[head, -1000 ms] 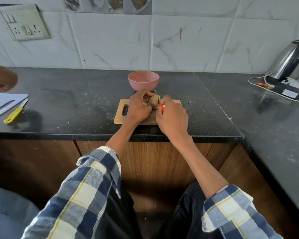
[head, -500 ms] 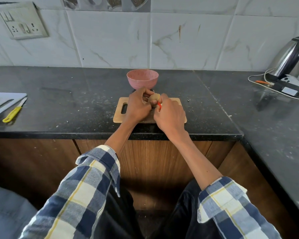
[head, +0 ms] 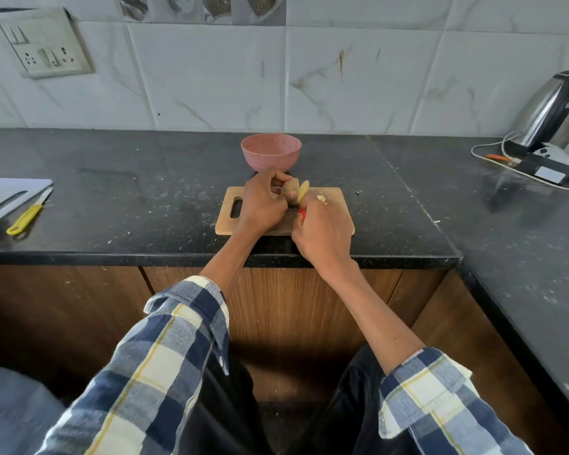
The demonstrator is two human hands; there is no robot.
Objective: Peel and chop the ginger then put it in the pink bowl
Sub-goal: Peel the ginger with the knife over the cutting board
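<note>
Left hand fingers curl around the ginger; right hand grips a red-handled knife beside it.

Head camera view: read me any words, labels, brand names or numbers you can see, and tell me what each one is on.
No text can be read.
Kettle: no legible brand.
Its base: pale label, too blurred.
Socket plate: no readable markings.
Picture tiles: images only.

Most of the knife is hidden inside the right hand. The kettle is cut off by the right edge.
</note>
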